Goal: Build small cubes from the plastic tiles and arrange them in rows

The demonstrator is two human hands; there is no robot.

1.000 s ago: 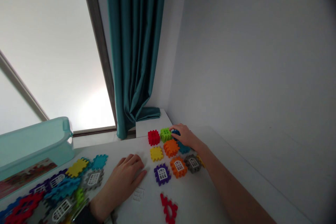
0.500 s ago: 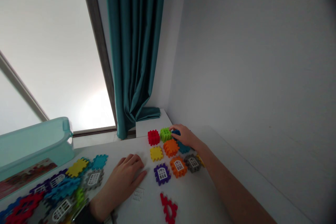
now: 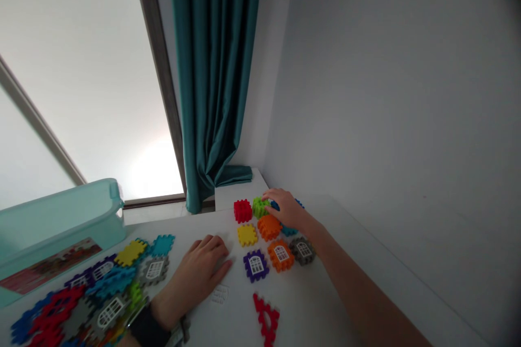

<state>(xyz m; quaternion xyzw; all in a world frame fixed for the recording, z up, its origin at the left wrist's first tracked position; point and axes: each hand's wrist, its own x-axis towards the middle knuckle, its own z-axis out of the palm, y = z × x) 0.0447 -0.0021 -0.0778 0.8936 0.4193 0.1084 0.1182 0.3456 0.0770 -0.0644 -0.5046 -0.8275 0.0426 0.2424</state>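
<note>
My right hand (image 3: 287, 209) reaches over the back of the block group, its thumb and fingertips around the edge of the green block stack (image 3: 261, 207). Part of a dark blue block (image 3: 275, 205) shows between thumb and fingers. My left hand (image 3: 203, 265) lies on the white table with its fingers loosely spread, holding nothing. Near the right hand are a red stack (image 3: 242, 210), an orange stack (image 3: 269, 227), and a yellow square (image 3: 247, 235). Closer in lie purple (image 3: 256, 265), orange (image 3: 280, 255) and grey (image 3: 302, 250) window pieces.
A mint plastic bin (image 3: 65, 227) stands at the left. Before it spreads a pile of mixed interlocking pieces (image 3: 109, 282). A red arched piece (image 3: 266, 320) lies near the front. Behind are a teal curtain (image 3: 215, 65) and a grey wall (image 3: 386, 92) at right.
The whole view has shifted slightly, moving the scene rightward. My right hand stays by the green and blue blocks, and my left hand still rests on the table.
</note>
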